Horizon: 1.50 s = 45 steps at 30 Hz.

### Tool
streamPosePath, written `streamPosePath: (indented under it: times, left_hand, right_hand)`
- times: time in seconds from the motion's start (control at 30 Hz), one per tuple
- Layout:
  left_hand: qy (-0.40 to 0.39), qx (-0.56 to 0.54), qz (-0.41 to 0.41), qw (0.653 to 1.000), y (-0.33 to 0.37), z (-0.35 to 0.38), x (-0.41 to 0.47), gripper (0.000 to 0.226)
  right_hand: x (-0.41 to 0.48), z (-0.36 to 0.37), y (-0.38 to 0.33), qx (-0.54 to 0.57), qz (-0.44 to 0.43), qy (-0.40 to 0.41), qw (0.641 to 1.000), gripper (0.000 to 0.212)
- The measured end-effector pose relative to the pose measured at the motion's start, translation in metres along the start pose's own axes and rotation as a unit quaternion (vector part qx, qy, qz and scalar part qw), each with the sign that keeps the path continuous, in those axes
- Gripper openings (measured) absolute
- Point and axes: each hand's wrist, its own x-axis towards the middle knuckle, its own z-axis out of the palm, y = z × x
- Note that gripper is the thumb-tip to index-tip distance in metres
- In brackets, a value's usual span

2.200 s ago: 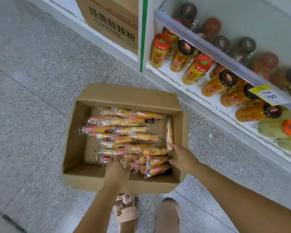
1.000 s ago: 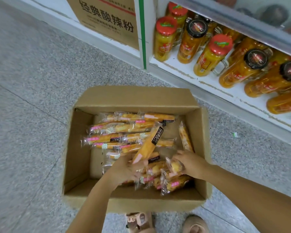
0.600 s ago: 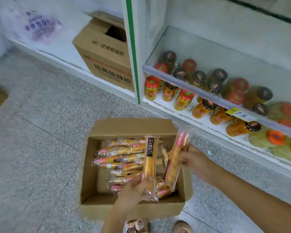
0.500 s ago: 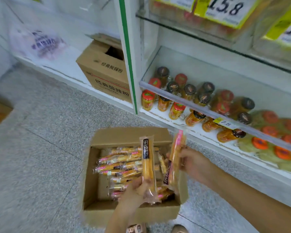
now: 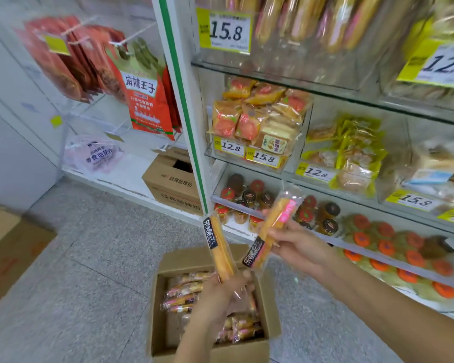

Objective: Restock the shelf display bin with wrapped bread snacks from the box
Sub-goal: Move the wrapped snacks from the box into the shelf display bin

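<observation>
Two long, thin bread sticks, golden-brown, each sealed in crinkly clear plastic w/ a black label band & a pink end, are held up above the box (image 5: 189, 260), an open brown corrugated carton on the speckled grey stone floor (image 5: 89, 258). Left hand (image 5: 220, 292) comes up from the bottom edge over the carton, fingers curled round the lower end of the left snack (image 5: 220, 247); that stick stands nearly upright above the fist, top leaning a bit left, black label at the top. Right hand (image 5: 296, 247) reaches in from the right, forearm slanting across the frame, thumb & fingers pinching the right snack (image 5: 273, 229) at about mid-length. It tilts, pink end up-right, black-label end down-left, so both ends stick out past the grip. The two sticks are near each other, apart at the tops; can't tell if the lower ends touch. More wrapped snacks (image 5: 184, 292) lie flat in a loose heap inside the carton, partly hidden by the left wrist. High on the shelving, a clear hard-walled display bin (image 5: 286, 56) holds the same kind of sticks standing on end, w/ a yellow-and-white 15.8 price tag (image 5: 227, 31) on its front, well above both hands. Glass jars (image 5: 247, 197) w/ red & dark lids sit on the bottom shelf just behind the right snack. Motion blur softens edges
</observation>
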Motion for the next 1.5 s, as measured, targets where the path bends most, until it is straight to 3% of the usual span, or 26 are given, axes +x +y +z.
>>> streamPosePath:
  times: [0.1, 0.2, 0.3, 0.37, 0.5, 0.63, 0.7, 0.83, 0.87, 0.97, 1.03, 1.1, 1.17, 1.3, 1.4, 1.5]
  left_hand:
    - [0.021, -0.084, -0.014, 0.996, 0.023, 0.02, -0.025, 0.031]
    - [-0.006, -0.209, -0.002, 0.978, 0.056, 0.037, -0.043, 0.027]
    - [-0.03, -0.289, 0.028, 0.957, 0.091, 0.041, -0.056, 0.038]
    - [-0.03, -0.306, 0.042, 0.951, 0.11, 0.037, -0.062, 0.045]
    - [-0.046, -0.257, 0.086, 0.962, 0.141, 0.03, -0.075, 0.055]
    - [-0.017, -0.133, 0.171, 0.976, 0.168, 0.026, -0.093, 0.049]
    - [0.008, -0.046, 0.215, 0.975, 0.182, 0.027, -0.102, 0.041]
    - [-0.011, 0.084, 0.28, 0.956, 0.213, 0.036, -0.11, 0.021]
    - [-0.024, 0.112, 0.298, 0.948, 0.221, 0.04, -0.11, 0.019]
    - [-0.063, 0.163, 0.337, 0.925, 0.246, 0.055, -0.112, 0.017]
    - [-0.068, 0.176, 0.311, 0.931, 0.26, 0.067, -0.103, 0.043]
    - [-0.055, 0.164, 0.28, 0.944, 0.275, 0.079, -0.088, 0.083]
    - [-0.048, 0.16, 0.257, 0.952, 0.292, 0.093, -0.067, 0.096]
    - [-0.056, 0.156, 0.248, 0.954, 0.34, 0.128, -0.055, 0.071]
    - [-0.06, 0.175, 0.239, 0.953, 0.374, 0.155, -0.051, 0.075]
    - [-0.084, 0.167, 0.254, 0.949, 0.401, 0.176, -0.043, 0.039]
  right_hand:
    - [-0.02, 0.023, -0.023, -0.006, -0.057, -0.012, 0.998, 0.084]
    - [-0.04, 0.049, -0.037, -0.088, -0.072, -0.042, 0.993, 0.089]
    - [-0.062, 0.073, -0.054, -0.222, -0.113, -0.071, 0.966, 0.071]
    - [-0.077, 0.089, -0.072, -0.34, -0.133, -0.086, 0.927, 0.059]
    - [-0.09, 0.109, -0.101, -0.453, -0.157, -0.11, 0.87, 0.055]
    - [-0.09, 0.129, -0.123, -0.375, -0.115, -0.065, 0.918, 0.031]
    - [-0.088, 0.143, -0.129, -0.405, -0.148, -0.025, 0.902, 0.021]
    - [-0.077, 0.156, -0.135, -0.51, -0.19, 0.066, 0.836, 0.07]
    - [-0.076, 0.157, -0.139, -0.522, -0.202, 0.074, 0.825, 0.067]
    - [-0.082, 0.17, -0.164, -0.552, -0.226, 0.095, 0.797, 0.022]
    - [-0.087, 0.171, -0.187, -0.531, -0.219, 0.119, 0.81, 0.008]
    - [-0.092, 0.169, -0.211, -0.464, -0.21, 0.154, 0.847, 0.017]
    - [-0.093, 0.166, -0.239, -0.426, -0.236, 0.219, 0.846, 0.029]
    - [-0.083, 0.153, -0.303, -0.497, -0.249, 0.315, 0.769, 0.042]
    - [-0.073, 0.145, -0.343, -0.476, -0.206, 0.288, 0.805, 0.044]
    - [-0.056, 0.138, -0.378, -0.43, -0.192, 0.278, 0.837, 0.04]
